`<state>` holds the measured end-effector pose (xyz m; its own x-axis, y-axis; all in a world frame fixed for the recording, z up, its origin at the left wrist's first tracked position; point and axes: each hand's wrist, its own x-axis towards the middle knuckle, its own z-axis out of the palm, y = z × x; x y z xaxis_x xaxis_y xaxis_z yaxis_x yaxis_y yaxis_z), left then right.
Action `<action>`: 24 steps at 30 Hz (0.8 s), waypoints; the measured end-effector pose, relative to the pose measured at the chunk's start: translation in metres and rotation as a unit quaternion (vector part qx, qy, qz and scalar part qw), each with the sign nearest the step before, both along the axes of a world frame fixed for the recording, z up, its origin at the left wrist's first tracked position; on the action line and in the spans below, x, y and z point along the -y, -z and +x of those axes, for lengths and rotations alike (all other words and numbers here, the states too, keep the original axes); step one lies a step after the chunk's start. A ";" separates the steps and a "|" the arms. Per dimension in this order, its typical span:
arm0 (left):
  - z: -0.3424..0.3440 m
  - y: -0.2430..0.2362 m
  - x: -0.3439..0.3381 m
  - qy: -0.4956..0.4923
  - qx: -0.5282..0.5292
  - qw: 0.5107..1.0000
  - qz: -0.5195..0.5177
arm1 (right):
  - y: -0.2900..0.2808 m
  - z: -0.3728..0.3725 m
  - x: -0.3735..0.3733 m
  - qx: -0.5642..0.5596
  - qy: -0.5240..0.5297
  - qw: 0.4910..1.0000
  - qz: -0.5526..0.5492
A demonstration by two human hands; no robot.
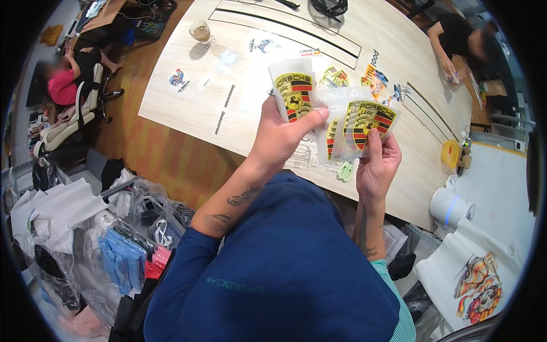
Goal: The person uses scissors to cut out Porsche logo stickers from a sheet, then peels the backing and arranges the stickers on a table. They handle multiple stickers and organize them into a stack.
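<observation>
My left hand holds a translucent film with a printed crest decal in yellow, black and red. Its thumb lies across the edge of a clear bag or film between the hands. In my right hand, thumb on the front, is a second film with a larger decal of the same crest. Both are held above the pale worktable. More yellow crest decals lie behind them on the table. Just left of my right hand, light green thread snips rest near the table's front edge.
A stemmed glass with a drink stands at the far left of the table. Colourful prints lie about. A yellow tape roll sits at the right. Bagged clothes fill the lower left. Two other people sit further off.
</observation>
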<state>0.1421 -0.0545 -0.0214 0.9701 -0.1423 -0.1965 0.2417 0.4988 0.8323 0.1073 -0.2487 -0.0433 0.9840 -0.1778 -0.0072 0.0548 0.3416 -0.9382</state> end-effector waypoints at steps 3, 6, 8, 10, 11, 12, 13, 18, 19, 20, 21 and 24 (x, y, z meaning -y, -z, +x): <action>-0.001 0.004 -0.003 -0.003 0.001 1.000 0.006 | 0.000 0.001 -0.005 0.015 0.024 1.000 0.006; -0.003 0.005 -0.008 0.008 0.003 1.000 0.006 | -0.001 0.005 -0.010 0.027 0.058 0.998 0.029; -0.004 0.002 -0.012 0.013 0.009 1.000 0.018 | -0.006 0.009 -0.013 0.041 0.066 0.996 0.036; -0.005 -0.001 -0.017 0.038 0.004 0.999 0.027 | -0.010 0.013 -0.014 0.051 0.067 0.996 0.034; -0.005 -0.004 -0.021 0.059 -0.002 0.998 0.029 | -0.013 0.015 -0.014 0.055 0.068 0.996 0.033; -0.005 -0.005 -0.023 0.081 -0.009 0.996 0.031 | -0.014 0.016 -0.015 0.059 0.068 0.995 0.032; -0.006 -0.003 -0.021 0.055 -0.003 0.998 0.022 | -0.015 0.016 -0.015 0.052 0.066 0.996 0.020; -0.002 0.000 -0.019 -0.010 0.015 1.000 -0.016 | -0.019 0.010 -0.007 0.026 0.021 0.998 -0.048; -0.002 0.000 -0.019 -0.006 0.018 1.000 -0.012 | -0.019 0.008 -0.006 0.022 0.006 0.998 -0.063; -0.001 0.000 -0.018 -0.002 0.020 1.000 -0.008 | -0.020 0.006 -0.005 0.021 0.012 0.997 -0.069; -0.001 0.000 -0.017 0.004 0.023 1.000 -0.004 | -0.020 0.004 -0.006 0.019 0.019 0.997 -0.073; -0.002 0.000 -0.011 0.026 0.008 1.000 -0.008 | -0.017 0.000 -0.004 0.022 0.024 0.995 -0.099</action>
<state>0.1403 -0.0435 -0.0212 0.9643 -0.1956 -0.1786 0.2546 0.4990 0.8283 0.1075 -0.2448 -0.0265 0.9728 -0.2188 0.0756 0.1094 0.1469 -0.9831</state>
